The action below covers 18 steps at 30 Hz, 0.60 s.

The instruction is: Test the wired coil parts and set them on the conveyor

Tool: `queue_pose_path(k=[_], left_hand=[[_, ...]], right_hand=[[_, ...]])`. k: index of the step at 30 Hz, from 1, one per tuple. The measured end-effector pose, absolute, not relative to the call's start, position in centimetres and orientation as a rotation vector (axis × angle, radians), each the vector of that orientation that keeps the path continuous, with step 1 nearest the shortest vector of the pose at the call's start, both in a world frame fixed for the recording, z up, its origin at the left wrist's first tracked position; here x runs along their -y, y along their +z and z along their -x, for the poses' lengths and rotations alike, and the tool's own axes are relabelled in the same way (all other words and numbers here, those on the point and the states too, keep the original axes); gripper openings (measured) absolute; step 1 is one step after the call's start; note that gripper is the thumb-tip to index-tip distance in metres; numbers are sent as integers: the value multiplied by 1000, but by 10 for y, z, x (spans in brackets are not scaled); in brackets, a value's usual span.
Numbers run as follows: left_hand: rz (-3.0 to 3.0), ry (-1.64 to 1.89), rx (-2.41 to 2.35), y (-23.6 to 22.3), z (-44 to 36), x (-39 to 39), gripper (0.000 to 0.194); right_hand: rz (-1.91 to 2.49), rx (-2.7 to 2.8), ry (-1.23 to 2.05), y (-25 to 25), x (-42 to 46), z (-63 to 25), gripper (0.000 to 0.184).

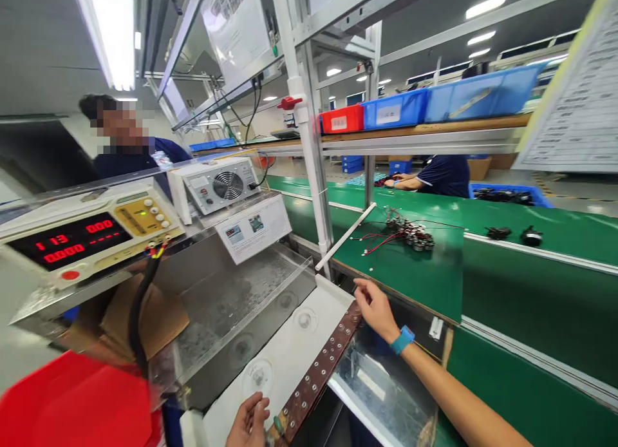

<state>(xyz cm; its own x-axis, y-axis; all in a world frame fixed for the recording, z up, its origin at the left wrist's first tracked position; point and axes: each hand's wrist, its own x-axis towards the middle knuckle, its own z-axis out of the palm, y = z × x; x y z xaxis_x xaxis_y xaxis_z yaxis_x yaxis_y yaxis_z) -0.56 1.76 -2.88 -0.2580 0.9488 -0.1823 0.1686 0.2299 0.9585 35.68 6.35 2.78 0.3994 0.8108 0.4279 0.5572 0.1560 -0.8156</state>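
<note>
My left hand (250, 422) is at the bottom of the view, its fingers curled in toward the thumb; what they hold, if anything, is hidden. Beside it, a small green piece (279, 425) lies at the near end of a brown strip (313, 376) set with metal studs. At the strip's far end is my right hand (378, 310), with a blue wristband (402, 339). Its fingers are loosely bent and a little apart, with nothing visible between them. Along the strip runs a white panel (284, 350) with round clear discs (306, 319) on it.
A power meter with red digits (62, 241) and a fan-cooled box (222, 184) stand at left above a red bin (77, 402). Wired parts (410, 231) lie on the green table (434, 279). One co-worker (130, 144) is at left, another (441, 176) beyond the table.
</note>
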Motion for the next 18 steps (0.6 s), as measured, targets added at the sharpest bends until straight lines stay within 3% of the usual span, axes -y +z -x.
queue_pose_path(k=[4,9,18], left_hand=[[-1164,1140,-1691,-14,-2,-8,70],[-1344,1162,-1690,-15,-2,0,44],[-1410,1133,-1676,-23,1,0,28]], right_hand=[[1223,1767,525,36,-44,-249,36],[927,2137,576,18,-12,-150,45],[990,2193,501,-30,-9,-128,44]])
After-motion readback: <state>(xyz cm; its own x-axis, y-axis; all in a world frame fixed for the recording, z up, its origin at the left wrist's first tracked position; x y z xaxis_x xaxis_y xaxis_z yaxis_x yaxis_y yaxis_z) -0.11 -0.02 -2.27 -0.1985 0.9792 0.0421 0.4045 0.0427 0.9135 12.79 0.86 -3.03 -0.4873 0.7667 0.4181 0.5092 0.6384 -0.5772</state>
